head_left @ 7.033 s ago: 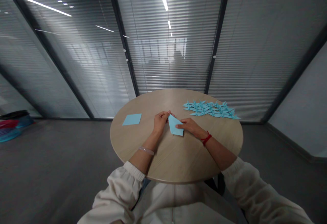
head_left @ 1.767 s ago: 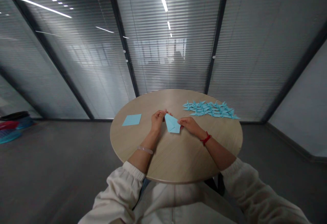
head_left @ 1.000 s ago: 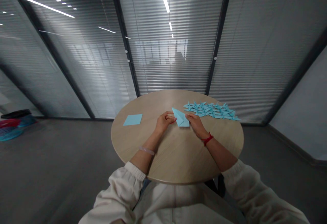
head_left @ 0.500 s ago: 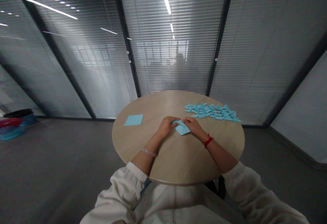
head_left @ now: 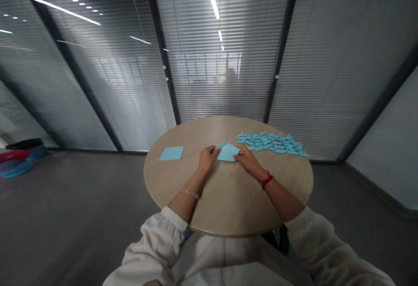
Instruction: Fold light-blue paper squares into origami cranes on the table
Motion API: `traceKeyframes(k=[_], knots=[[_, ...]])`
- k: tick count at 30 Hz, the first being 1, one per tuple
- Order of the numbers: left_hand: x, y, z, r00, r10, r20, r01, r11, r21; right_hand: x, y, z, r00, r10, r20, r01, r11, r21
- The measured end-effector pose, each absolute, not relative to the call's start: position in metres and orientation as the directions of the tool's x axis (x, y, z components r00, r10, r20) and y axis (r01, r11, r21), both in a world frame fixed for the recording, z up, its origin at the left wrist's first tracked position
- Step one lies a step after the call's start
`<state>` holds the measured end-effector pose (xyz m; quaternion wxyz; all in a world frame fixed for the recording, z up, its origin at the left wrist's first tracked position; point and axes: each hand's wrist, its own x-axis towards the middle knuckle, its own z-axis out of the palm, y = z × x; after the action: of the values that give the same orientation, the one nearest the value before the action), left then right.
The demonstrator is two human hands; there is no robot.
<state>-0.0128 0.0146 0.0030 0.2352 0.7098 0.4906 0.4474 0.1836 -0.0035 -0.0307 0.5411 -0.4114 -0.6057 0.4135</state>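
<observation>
Between my hands is a folded sheet of light blue origami paper (head_left: 227, 152), its peak pointing away from me. My left hand (head_left: 207, 157) pinches its left edge between thumb and fingers. On the other side, my right hand (head_left: 247, 157) grips the right edge, thumb toward me and fingers behind. A flat stack or sheet of blue paper (head_left: 171, 153) lies to the left on the round table. Several folded blue paper cranes (head_left: 271, 142) lie crowded together at the far right, just beyond my right hand.
The round wooden table (head_left: 225, 207) stands in front of a glass wall with blinds (head_left: 222, 94). On the floor at far left are a red and blue basket (head_left: 15, 164) and a dark-rimmed bin (head_left: 29, 147).
The folded paper has been turned and raised off its earlier flat position, its point now facing away from me. Both hands have shifted to its side edges.
</observation>
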Motion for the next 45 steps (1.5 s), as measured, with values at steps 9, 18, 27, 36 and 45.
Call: traceKeyframes(k=[9,18,27,36,45], knots=[[-0.003,0.008,0.002,0.331,0.943,0.045,0.055,-0.067,0.996,0.190,-0.001,-0.033,0.027,0.850,0.525,0.256,0.502,-0.826],[-0.003,0.011,-0.007,0.435,0.897,0.075,-0.094,-0.038,0.995,0.186,-0.005,-0.028,-0.162,0.748,0.643,0.450,0.636,-0.627],[-0.002,0.012,-0.008,0.354,0.932,0.080,-0.145,-0.029,0.989,0.184,-0.006,-0.031,-0.101,0.780,0.618,0.482,0.581,-0.656],[0.003,0.006,-0.003,0.237,0.971,0.035,-0.248,0.025,0.968,0.184,-0.010,-0.030,-0.147,0.681,0.717,0.667,0.604,-0.437],[0.003,0.008,-0.001,0.249,0.964,-0.091,-0.387,0.185,0.903,0.170,-0.029,-0.017,-0.505,0.517,0.691,0.713,0.701,-0.004]])
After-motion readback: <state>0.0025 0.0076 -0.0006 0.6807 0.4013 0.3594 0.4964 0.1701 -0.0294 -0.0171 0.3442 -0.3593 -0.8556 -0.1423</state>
